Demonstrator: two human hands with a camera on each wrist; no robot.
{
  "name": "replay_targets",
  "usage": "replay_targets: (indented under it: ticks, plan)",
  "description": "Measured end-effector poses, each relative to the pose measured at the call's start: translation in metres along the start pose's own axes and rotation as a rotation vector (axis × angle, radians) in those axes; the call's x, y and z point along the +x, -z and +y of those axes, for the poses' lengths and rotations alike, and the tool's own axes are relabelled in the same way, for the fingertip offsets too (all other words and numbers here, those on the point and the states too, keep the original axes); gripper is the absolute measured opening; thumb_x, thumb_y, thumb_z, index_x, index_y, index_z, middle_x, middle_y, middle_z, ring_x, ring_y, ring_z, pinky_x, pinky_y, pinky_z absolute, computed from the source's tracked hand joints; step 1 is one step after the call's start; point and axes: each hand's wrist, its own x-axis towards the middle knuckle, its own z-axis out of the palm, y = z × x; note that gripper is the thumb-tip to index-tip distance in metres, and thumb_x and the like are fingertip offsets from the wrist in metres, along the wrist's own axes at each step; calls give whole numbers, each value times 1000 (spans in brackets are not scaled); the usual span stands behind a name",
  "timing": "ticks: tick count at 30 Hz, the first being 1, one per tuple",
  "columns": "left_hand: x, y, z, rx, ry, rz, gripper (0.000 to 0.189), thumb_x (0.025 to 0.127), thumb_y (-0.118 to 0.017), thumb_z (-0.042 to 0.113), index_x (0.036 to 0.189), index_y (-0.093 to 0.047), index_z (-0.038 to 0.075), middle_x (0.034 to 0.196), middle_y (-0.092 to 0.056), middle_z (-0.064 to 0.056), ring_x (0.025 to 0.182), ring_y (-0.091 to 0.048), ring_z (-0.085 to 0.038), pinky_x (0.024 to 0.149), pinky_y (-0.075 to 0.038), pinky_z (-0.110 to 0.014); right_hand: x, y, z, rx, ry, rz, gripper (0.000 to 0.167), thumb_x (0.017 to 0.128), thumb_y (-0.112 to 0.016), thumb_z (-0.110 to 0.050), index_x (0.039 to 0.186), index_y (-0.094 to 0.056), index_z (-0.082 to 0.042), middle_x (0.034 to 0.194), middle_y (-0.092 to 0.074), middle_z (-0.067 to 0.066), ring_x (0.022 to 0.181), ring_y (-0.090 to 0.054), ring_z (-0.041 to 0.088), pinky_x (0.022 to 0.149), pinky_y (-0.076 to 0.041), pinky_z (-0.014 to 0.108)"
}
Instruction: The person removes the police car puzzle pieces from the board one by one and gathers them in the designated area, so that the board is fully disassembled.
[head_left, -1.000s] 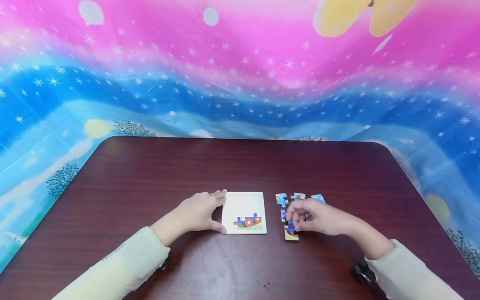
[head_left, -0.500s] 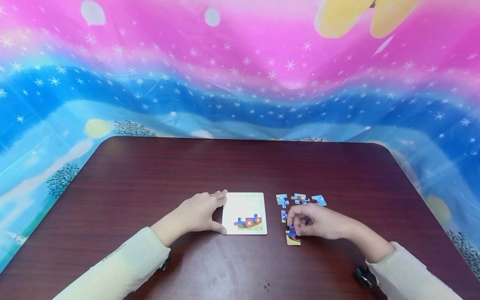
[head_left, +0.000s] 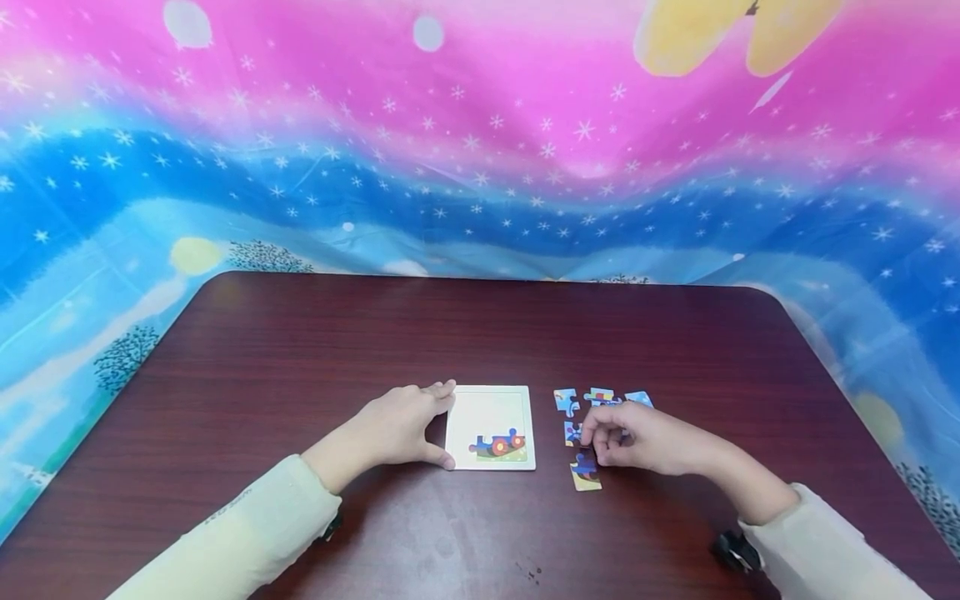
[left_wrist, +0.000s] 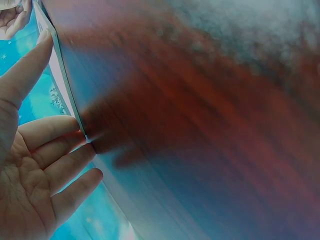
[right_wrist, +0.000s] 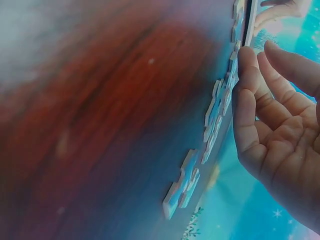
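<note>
Left hand [head_left: 401,425]: rests on the dark red-brown wooden surface [head_left: 315,358], forearm angled in from the lower left in a cream sleeve; thumb and forefinger spread and straight against the left edge of the white square puzzle tray [head_left: 491,408]. The left wrist view shows the fingers relaxed and extended, tips at the tray's edge, gripping nothing.
Right hand [head_left: 637,437]: lies palm down on the surface right of the tray, forearm angled in from the lower right; fingers bent loosely over the loose pieces, tips touching them. The right wrist view shows no piece pinched.
Tray contents: one assembled strip of blue, red and green picture [head_left: 498,444] sits in the lower right of the tray; the number of pieces in it cannot be told.
Loose pieces: five visible, flat with knob-and-notch outlines. Three light blue jigsaw pieces [head_left: 597,397] form a row beyond the right hand; one blue piece [head_left: 572,432] lies at its fingertips; one yellow and blue piece [head_left: 584,475] lies nearest the person, just below the fingers.
Backdrop: pink and blue star-printed cloth [head_left: 480,133], draped in folds behind the surface.
</note>
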Motion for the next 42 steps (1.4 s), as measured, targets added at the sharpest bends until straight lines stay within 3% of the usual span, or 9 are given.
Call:
replay_targets:
  ticks: [13, 27, 42]
  plan:
    - [1, 0, 0, -2, -2, -5, 88, 73, -82, 56, 140, -57, 6, 153, -47, -10, 138, -51, -26, 105, -48, -44, 42, -8, -19, -103, 17, 28, 15, 89, -72, -6, 103, -68, -9, 82, -64, -7, 74, -57, 4, 70, -53, 23]
    - [1, -1, -1, -5, -4, 7, 84, 72, -83, 56, 137, -60, 7, 152, -49, -11, 136, -53, -27, 101, -51, -45, 93, -19, -41, -116, 61, -51, 22, 88, -72, -4, 109, -69, -7, 87, -66, -4, 71, -56, 7, 61, -50, 22]
    - [2, 1, 1, -7, 13, -5, 86, 72, -83, 55, 138, -59, 6, 152, -49, -11, 136, -53, -27, 101, -52, -45, 104, -30, -40, -201, 44, -105, 15, 85, -76, -6, 98, -71, -12, 90, -60, 0, 69, -49, 4, 66, -46, 20]
